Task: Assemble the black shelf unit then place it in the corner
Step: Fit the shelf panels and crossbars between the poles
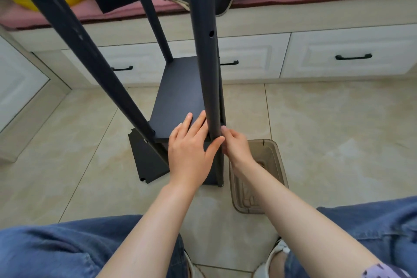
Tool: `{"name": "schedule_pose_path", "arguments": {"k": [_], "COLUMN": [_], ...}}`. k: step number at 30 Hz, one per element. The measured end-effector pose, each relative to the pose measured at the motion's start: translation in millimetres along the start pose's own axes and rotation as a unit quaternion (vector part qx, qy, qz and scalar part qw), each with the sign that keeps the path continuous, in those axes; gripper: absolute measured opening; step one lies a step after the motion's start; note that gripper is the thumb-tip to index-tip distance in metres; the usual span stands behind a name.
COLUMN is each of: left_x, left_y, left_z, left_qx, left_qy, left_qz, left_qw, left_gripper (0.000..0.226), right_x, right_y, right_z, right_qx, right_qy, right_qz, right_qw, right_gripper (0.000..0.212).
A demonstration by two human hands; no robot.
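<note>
The black shelf unit (149,160) stood on the tiled floor (316,131), 3 poles rising. The left hand (189,149) lay with straight fingers flat on the upper board (178,92), thumb against the near pole (203,52). Just right of that thumb, the right hand (234,144) curled round the same pole. A brown tub (273,165) sat right of those fingers.

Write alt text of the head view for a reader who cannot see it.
The left hand presses flat on a black shelf board while the right hand grips an upright pole beside it; the unfinished shelf unit stands on a tiled floor.
</note>
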State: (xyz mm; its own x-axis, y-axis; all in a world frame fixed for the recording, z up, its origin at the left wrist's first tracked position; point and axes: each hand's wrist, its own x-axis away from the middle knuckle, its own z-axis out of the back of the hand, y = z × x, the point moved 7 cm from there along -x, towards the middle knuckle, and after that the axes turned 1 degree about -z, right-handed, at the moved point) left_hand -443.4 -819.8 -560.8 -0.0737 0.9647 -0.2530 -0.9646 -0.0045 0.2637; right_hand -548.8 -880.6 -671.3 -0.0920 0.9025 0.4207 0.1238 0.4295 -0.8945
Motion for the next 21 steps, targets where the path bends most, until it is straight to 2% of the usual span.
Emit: {"name": "schedule_pose_path", "arguments": {"k": [5, 11, 15, 17, 19, 21], "left_x": [-5, -11, -31, -37, -40, -39], "left_y": [-3, -16, -36, -48, -62, -81], "left_z": [2, 17, 41, 57, 70, 73], "left_qx": [-0.01, -0.017, -0.027, -0.005, 0.033, 0.073], "left_qy": [-0.027, -0.027, -0.028, 0.001, 0.019, 0.001], "left_qz": [-0.002, 0.003, 0.003, 0.012, 0.036, 0.077], "left_qw": [1.0, 0.999, 0.999, 1.0, 0.999, 0.994], "left_gripper": [0.064, 0.078, 0.056, 0.045, 0.048, 0.051], "right_x": [-3, -12, -18, -20, -22, -23], "right_y": [-1, -17, -43, -54, -58, -57], "right_z": [-13, -31, -51, -63, -78, -93], "right_qx": [0.058, 0.088, 0.088, 0.085, 0.079, 0.067], "right_qy": [-0.03, -0.033, -0.058, -0.061, -0.07, -0.086], "right_qz": [0.012, 0.044, 0.071, 0.077, 0.07, 0.061], "right_qw": [0.998, 0.995, 0.992, 0.992, 0.992, 0.992], "right_gripper": [0.027, 0.026, 0.028, 0.029, 0.028, 0.027]}}
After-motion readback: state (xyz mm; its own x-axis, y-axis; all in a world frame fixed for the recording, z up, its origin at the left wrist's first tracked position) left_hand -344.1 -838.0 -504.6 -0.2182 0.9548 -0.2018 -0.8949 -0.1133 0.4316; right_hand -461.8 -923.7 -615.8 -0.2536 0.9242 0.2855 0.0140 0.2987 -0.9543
